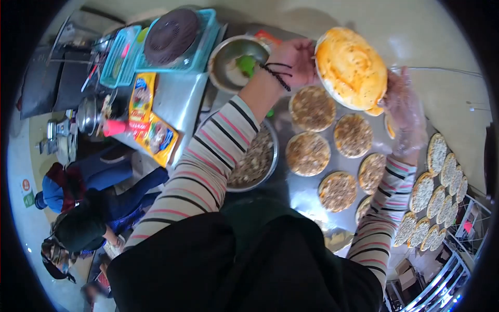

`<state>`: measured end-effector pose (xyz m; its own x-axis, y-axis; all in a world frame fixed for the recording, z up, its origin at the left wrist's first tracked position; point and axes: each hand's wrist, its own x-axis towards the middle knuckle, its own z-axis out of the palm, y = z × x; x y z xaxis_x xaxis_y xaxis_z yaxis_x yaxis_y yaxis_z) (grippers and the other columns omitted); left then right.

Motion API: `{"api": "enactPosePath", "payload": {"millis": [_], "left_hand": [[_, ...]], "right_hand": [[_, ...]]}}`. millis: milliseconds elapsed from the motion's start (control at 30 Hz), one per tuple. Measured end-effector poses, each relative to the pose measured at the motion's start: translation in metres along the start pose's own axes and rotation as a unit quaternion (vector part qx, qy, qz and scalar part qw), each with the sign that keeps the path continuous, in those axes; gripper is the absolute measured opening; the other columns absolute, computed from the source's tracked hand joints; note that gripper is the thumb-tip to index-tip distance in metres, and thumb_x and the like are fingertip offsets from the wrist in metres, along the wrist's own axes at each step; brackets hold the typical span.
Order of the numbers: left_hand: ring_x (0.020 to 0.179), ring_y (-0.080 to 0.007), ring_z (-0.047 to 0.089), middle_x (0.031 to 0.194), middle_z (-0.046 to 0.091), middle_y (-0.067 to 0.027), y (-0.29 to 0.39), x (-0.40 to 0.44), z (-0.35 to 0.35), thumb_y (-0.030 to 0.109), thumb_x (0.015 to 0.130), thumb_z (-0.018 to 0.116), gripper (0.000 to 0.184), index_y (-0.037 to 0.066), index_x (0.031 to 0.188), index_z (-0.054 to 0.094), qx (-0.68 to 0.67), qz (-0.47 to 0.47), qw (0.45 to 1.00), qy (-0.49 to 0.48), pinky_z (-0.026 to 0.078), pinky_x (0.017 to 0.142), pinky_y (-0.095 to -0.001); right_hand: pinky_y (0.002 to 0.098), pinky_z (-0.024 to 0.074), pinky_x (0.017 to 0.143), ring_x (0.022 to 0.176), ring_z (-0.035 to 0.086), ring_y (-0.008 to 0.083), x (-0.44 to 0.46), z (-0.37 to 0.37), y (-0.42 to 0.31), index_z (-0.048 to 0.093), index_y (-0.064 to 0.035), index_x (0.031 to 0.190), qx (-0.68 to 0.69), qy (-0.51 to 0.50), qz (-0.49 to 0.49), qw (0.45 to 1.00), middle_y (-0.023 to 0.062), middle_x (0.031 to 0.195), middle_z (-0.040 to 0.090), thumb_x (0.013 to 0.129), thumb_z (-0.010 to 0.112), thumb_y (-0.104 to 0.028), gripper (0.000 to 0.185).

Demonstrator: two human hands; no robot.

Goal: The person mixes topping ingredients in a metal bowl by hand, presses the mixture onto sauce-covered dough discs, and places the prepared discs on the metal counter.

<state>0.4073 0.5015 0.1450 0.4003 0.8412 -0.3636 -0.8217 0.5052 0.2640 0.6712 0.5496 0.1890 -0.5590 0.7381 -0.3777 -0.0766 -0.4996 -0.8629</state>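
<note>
Over the table [296, 200], bowl [323, 79] of orange sauce [351, 67] between hands: left hand [297, 63] holds rim; gloved right hand [404, 112] at opposite edge, grip unclear. Probably stiff bowl, some weight, sauce soft, slippery; grasp clean rim, both sides.

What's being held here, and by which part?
The round orange-topped piece, held at opposite edges: left hand on one side, gloved right hand on the other.
</note>
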Motion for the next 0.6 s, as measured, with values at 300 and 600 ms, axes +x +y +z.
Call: {"api": "enactPosePath", "payload": {"millis": [300, 600], "left_hand": [[0.113, -0.0301, 0.048, 0.126, 0.046, -0.0157, 0.023, -0.15, -0.086, 0.041, 0.089, 0.037, 0.051, 0.005, 0.126, 0.041, -0.054, 0.071, 0.985, -0.15, 0.039, 0.095, -0.0481], [0.116, -0.0302, 0.044, 0.128, 0.044, -0.0135, 0.011, -0.313, -0.209, 0.048, 0.085, 0.04, 0.058, 0.008, 0.128, 0.039, -0.106, 0.096, 0.98, -0.14, 0.037, 0.095, -0.0486]], "right_hand": [[0.0288, 0.0505, 0.068, 0.084, 0.056, 0.0166, -0.057, 0.205, 0.088, 0.045, 0.004, 0.117, 0.097, -0.007, -0.048, 0.994, 0.012, 0.103, 0.056, 0.089, 0.043, -0.042, 0.053], [0.0421, 0.0438, 0.087, 0.108, 0.048, 0.0365, -0.042, 0.3, 0.253, 0.039, -0.0004, 0.124, -0.597, 0.01, 0.216, 0.773, 0.0248, 0.122, 0.041, 0.081, 0.054, -0.043, 0.063]]}}
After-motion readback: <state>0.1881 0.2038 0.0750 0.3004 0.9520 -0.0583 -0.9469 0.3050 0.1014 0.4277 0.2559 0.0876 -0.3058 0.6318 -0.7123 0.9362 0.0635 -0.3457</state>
